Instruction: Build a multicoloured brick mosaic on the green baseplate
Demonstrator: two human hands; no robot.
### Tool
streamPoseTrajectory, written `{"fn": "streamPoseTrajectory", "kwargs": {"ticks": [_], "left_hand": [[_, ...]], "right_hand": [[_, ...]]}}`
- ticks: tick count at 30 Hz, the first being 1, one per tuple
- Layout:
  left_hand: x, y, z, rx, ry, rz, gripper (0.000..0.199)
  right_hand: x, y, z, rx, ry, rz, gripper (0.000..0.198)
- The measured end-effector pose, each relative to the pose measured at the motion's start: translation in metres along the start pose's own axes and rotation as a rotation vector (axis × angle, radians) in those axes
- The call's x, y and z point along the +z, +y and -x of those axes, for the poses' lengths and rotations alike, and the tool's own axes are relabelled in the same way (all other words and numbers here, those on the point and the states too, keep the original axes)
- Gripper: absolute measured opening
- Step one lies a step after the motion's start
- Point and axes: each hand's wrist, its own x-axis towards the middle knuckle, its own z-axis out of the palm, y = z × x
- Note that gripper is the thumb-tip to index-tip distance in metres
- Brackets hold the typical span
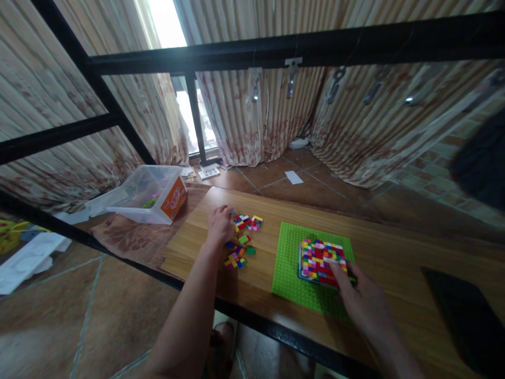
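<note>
My left hand (221, 225) is at the left edge of a spread of loose toy building bricks (241, 222). Its fingers are curled down and drawn together, and their tips are hidden, so I cannot make out what is in them. On a green studded baseplate (287, 263) sits a low rectangular brick build (319, 258) in red, yellow, pink, white and other colours. My right hand (361, 289) is closed at the build's right side, thumb over its top and fingers around the far right corner. Part of that corner is covered by the hand.
A clear plastic bin (148, 216) with an orange label stands left of the wooden table (260, 284). A dark flat object (465, 310) lies at the table's right. Black metal bars (252, 55) cross in front of curtains (236, 116). White packaging (31, 258) is on the floor.
</note>
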Motion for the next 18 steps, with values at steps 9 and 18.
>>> {"fn": "streamPoseTrajectory", "kwargs": {"ticks": [9, 18], "left_hand": [[-0.018, 0.007, 0.008, 0.05, -0.126, 0.093, 0.034], [-0.035, 0.004, 0.025, -0.066, -0.279, 0.244, 0.039]], "right_hand": [[-0.002, -0.006, 0.003, -0.023, 0.008, 0.03, 0.066], [-0.005, -0.008, 0.006, -0.061, 0.004, 0.02, 0.06]]}}
